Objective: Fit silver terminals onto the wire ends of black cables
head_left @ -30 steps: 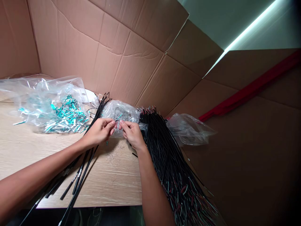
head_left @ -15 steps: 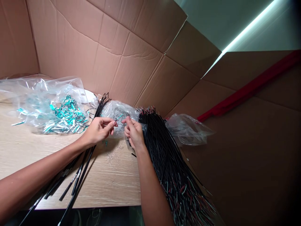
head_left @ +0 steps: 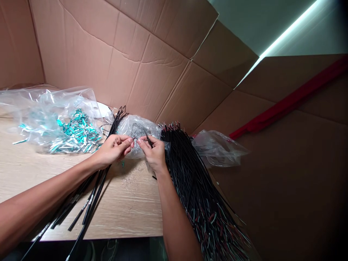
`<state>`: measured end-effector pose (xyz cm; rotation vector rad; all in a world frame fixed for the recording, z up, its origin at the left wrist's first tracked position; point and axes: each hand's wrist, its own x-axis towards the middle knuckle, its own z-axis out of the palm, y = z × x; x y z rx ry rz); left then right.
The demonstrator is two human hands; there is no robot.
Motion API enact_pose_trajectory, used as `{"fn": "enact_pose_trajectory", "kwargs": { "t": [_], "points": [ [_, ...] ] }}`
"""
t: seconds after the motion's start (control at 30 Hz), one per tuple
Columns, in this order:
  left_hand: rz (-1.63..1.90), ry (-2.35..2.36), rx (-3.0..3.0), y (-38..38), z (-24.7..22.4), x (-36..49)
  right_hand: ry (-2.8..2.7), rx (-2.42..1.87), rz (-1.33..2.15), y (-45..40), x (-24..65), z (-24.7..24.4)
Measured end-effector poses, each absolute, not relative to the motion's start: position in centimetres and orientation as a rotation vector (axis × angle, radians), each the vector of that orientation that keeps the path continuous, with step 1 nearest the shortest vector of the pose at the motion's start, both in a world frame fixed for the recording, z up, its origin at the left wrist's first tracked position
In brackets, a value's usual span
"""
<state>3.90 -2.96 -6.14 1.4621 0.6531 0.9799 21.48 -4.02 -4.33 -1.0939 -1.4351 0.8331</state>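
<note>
My left hand (head_left: 117, 148) is closed in a pinch, and the tiny piece between its fingertips is too small to name. Close beside it on the right, my right hand (head_left: 154, 152) has thumb and forefinger pressed together at the left fingertips. Slim black tweezers (head_left: 148, 140) lie across the right fingers, their point upward. Behind both hands sits a clear plastic bag of tiny silvery pieces (head_left: 138, 130). Several black cables (head_left: 94, 203) pass under my left wrist. A thick bundle of black cables (head_left: 187, 163) with red and white wire ends lies along my right forearm.
A clear bag of teal and silver strips (head_left: 81, 132) rests on the wooden table (head_left: 130, 214) at left. Another crumpled plastic bag (head_left: 220, 148) lies beyond the bundle. Cardboard walls (head_left: 92, 61) stand behind, with a red strip (head_left: 288, 98) at right.
My right hand has turned and its fingertips have come left to meet the left fingertips. The tweezers now show in it. The teal strip seen by the left fingertips is no longer visible.
</note>
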Motion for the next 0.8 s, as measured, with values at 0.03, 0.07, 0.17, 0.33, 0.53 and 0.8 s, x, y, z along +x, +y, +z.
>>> {"fn": "enact_pose_trajectory", "kwargs": {
  "t": [0.03,0.07,0.17,0.33,0.53,0.8],
  "points": [
    [0.926,0.617,1.444,-3.0,-6.1,3.9,-1.39,-1.083,0.874,-3.9,21.6,-4.5],
    [0.886,0.597,1.457,-3.1,-6.0,3.9,-1.341,-1.068,0.914,-3.8,21.7,-4.6],
    [0.888,0.628,1.58,-3.2,-6.0,3.9,-1.306,-1.044,0.967,-3.8,21.8,-4.8],
    [1.024,0.739,1.695,-2.9,-6.2,3.8,-1.479,-1.11,0.908,-4.0,22.3,-4.4],
    [1.001,0.687,1.749,-3.1,-6.5,3.9,-1.262,-1.054,1.086,-3.2,23.3,-4.5],
    [1.045,0.748,1.656,-2.6,-7.0,3.9,-1.037,-1.103,0.729,-2.5,25.6,-3.9]
  ]
}}
